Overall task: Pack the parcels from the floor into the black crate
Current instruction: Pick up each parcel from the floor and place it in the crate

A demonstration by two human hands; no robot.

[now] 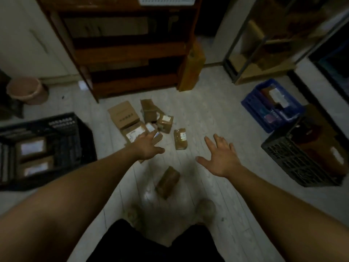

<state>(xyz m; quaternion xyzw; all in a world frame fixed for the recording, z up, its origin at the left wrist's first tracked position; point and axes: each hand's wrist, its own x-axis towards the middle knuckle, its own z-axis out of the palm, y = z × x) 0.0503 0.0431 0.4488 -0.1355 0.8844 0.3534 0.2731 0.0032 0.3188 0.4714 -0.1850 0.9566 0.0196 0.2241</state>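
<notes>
A pale floor [204, 114] is seen, with brown parcels [143, 120] scattered by a wooden shelf [124, 53]. The black crate [71, 129] is placed at the left, with two parcels inside. The left hand [149, 146] and right hand [221, 159] are spread open above the parcels; nothing is held in either grip.

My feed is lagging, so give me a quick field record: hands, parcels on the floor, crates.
left hand: open, fingers spread, reaching over the parcel cluster; contact unclear
right hand: open, empty, above bare floor
lone parcels: taped parcel between the hands; blurred parcel nearer the feet
black crate on the left: at least two labelled parcels inside
black crate on the right: holds brown boxes
blue crate: holds items
</notes>
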